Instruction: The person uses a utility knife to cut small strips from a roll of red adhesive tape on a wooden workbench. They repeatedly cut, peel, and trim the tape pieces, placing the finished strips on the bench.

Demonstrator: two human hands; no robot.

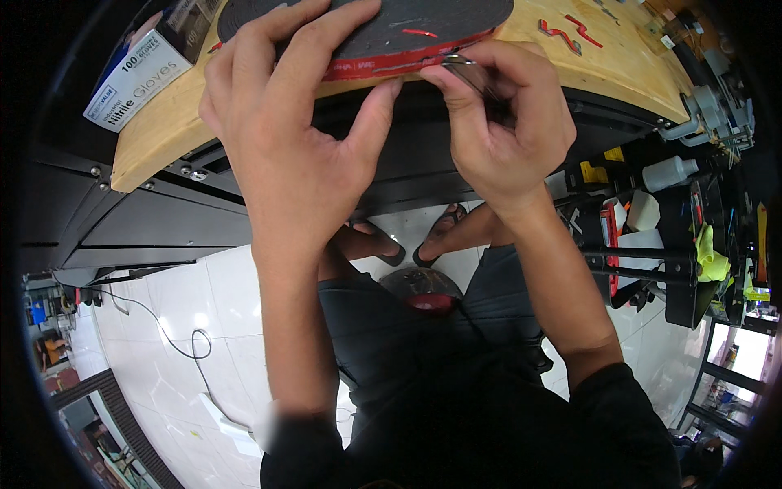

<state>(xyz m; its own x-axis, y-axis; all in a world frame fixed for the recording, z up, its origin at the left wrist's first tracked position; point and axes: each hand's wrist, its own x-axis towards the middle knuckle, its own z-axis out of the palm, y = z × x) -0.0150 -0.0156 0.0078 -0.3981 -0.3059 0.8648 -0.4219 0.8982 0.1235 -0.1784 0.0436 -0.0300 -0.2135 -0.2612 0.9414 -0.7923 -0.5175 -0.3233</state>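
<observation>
A wide roll of dark grey foam tape (444,20) with a red liner around its rim lies flat at the front edge of the wooden bench. My left hand (297,138) grips it, fingers spread over the top and thumb below the red rim. My right hand (517,122) is closed around a thin shiny metal tool (471,73), whose kind I cannot make out. The tool's tip meets the red liner, close to my left thumb. A small red scrap (419,33) rests on top of the roll.
Curled red liner strips (560,37) lie on the bench top (639,69), right of the roll. A glove box (138,81) stands at the left. A grey clamp (707,114) sits at the right edge, above a black cart (643,262). A cable (155,316) crosses the tiled floor.
</observation>
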